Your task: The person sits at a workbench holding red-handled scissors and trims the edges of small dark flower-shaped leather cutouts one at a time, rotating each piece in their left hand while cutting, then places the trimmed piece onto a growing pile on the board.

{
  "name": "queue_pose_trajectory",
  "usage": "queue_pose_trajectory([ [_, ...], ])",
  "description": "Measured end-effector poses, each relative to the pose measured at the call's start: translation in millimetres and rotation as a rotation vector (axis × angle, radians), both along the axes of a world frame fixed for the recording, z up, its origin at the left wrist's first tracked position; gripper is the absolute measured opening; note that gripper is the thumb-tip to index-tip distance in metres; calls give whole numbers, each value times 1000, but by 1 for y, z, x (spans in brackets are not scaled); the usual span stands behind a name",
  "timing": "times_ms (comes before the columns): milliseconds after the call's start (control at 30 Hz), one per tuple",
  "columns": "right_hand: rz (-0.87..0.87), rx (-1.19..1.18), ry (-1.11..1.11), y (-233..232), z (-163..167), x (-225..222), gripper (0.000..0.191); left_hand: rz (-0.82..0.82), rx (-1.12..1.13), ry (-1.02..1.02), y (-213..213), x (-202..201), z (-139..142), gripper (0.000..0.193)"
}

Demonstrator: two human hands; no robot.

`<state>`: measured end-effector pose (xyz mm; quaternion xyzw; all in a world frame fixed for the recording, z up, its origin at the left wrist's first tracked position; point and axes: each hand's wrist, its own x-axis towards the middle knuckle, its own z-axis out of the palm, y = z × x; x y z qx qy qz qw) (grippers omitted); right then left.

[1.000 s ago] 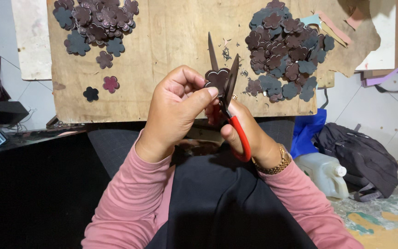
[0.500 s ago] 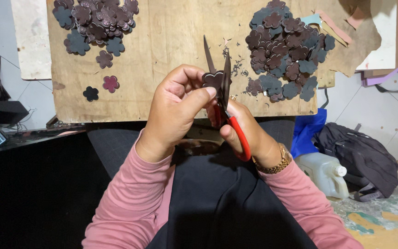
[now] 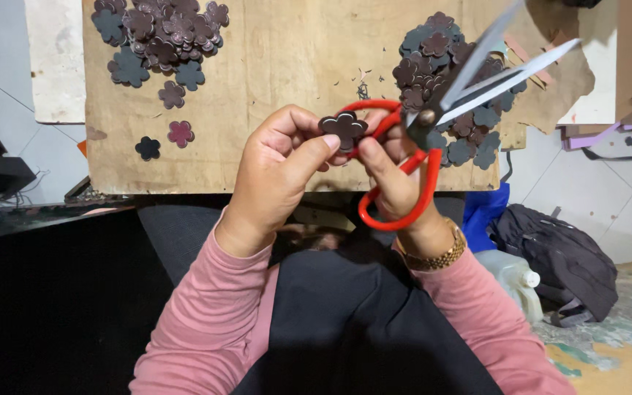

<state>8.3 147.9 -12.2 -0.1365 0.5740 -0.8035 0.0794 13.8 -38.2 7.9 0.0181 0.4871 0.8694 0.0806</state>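
My left hand (image 3: 279,172) pinches a dark brown flower-shaped cutout (image 3: 344,128) between thumb and fingers, above the wooden board (image 3: 287,88). My right hand (image 3: 393,183) grips red-handled scissors (image 3: 433,121) by the loops; its fingers also touch the cutout. The blades are swung up to the right, slightly apart, pointing away from the cutout. Both arms wear pink sleeves; a gold watch is on my right wrist.
A pile of dark flower cutouts (image 3: 162,33) lies at the board's upper left, another pile (image 3: 448,88) at the right. Two single flowers (image 3: 164,140) lie lower left. A dark backpack (image 3: 557,256), a white plastic jug (image 3: 510,278) and blue cloth sit on the floor at right.
The scissors were cutting around the flower piece with blades upright; now they have swung away to the right, clear of the cutout. The left hand still holds the piece.
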Motion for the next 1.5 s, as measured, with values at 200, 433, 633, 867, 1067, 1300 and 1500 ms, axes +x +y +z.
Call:
queue_pose_trajectory([
  [200, -30, 146, 53, -14, 23, -4, 22, 23, -13, 61, -9, 1, 1, 8],
  [433, -6, 98, 7, -30, 34, -10, 22, 67, 59, 90, -18, 0, 5, 11],
  [633, 3, 82, -8, -39, 36, -15, 21, 134, 86, 62, -20, -1, 5, 10],
  [867, 28, 96, 0, -42, 34, -12, 18, 171, 135, 111, -18, 1, 3, 9],
  [1067, 37, 70, -31, -37, 36, -13, 19, 166, 46, 52, -18, 4, 6, 11],
  [1300, 127, 111, -44, -16, 37, -9, 20, 115, -39, -21, -21, -3, 17, 16],
  [1500, 156, 333, -81, 4, 30, 9, 45, 122, -67, 16, -14, -3, 28, 23],
])
